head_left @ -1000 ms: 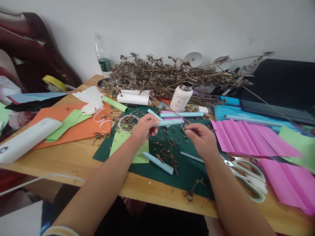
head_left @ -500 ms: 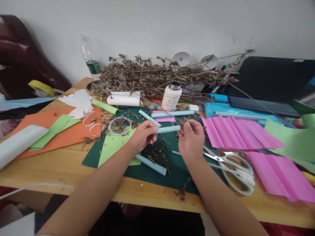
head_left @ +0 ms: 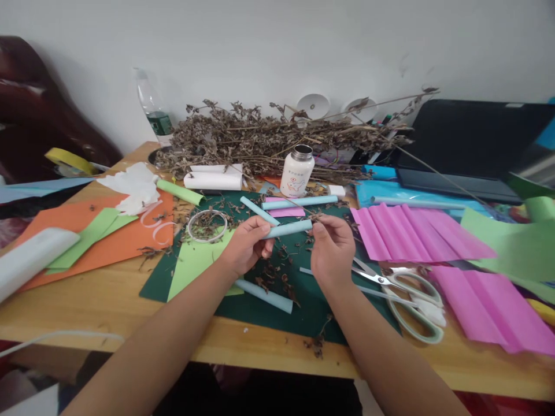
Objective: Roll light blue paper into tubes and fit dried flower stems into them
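Note:
A light blue paper tube (head_left: pixel 288 229) is held level above the green cutting mat (head_left: pixel 260 315), its left part in the closed fingers of my left hand (head_left: pixel 247 244). At the tube's right end, my right hand (head_left: pixel 333 248) is closed in a pinch on dried leaves (head_left: pixel 319 218); the fingertips are partly hidden. Behind it lie a thin blue tube (head_left: pixel 259 210) and a longer blue tube (head_left: pixel 303 201). Another blue paper tube (head_left: pixel 267 296) rests on the mat in front of my left hand. Crumbled leaves (head_left: pixel 273 278) are scattered between my hands.
Scissors (head_left: pixel 384 281) lie right of my right hand, near pink crepe paper (head_left: pixel 416 234). A white open bottle (head_left: pixel 297 173) stands behind the tubes. Dried plants (head_left: pixel 260 136) are heaped along the wall. A tape ring (head_left: pixel 207 226) and green paper (head_left: pixel 191 266) lie at left.
The whole view has shifted slightly. Both hands keep their places around the tube, and my right fingertips have come closer to its right end.

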`<state>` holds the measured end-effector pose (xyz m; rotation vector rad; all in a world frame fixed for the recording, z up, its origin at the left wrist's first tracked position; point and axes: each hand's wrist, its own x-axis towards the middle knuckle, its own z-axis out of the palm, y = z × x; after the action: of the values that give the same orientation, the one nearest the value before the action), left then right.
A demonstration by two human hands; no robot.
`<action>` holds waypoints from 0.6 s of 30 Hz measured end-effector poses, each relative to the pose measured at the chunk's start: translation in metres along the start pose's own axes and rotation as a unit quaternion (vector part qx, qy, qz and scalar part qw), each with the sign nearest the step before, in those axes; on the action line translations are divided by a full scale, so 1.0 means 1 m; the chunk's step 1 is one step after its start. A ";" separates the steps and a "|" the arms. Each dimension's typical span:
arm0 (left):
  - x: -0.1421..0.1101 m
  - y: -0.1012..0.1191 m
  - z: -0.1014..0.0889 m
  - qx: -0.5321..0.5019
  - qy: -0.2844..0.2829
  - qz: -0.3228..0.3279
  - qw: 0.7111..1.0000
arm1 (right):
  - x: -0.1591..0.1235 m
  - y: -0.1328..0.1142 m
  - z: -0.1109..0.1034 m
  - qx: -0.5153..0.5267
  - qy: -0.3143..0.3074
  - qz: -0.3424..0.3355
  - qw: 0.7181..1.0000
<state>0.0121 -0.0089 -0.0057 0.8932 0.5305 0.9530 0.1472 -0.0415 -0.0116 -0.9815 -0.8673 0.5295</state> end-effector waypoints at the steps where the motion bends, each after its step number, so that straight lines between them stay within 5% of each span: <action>1: 0.000 0.000 -0.001 -0.001 -0.002 0.003 1.000 | 0.000 0.001 -0.001 -0.009 -0.006 -0.009 1.000; 10: 0.001 0.005 -0.005 0.036 0.008 0.018 0.999 | 0.008 0.000 -0.011 -0.071 -0.097 -0.069 0.990; 18: 0.003 0.007 -0.014 0.100 -0.009 -0.003 0.995 | 0.020 -0.007 -0.020 0.062 -0.200 0.124 0.970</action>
<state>-0.0004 0.0013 -0.0075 1.0782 0.6202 0.8948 0.1752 -0.0406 -0.0035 -0.8863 -1.0607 1.0087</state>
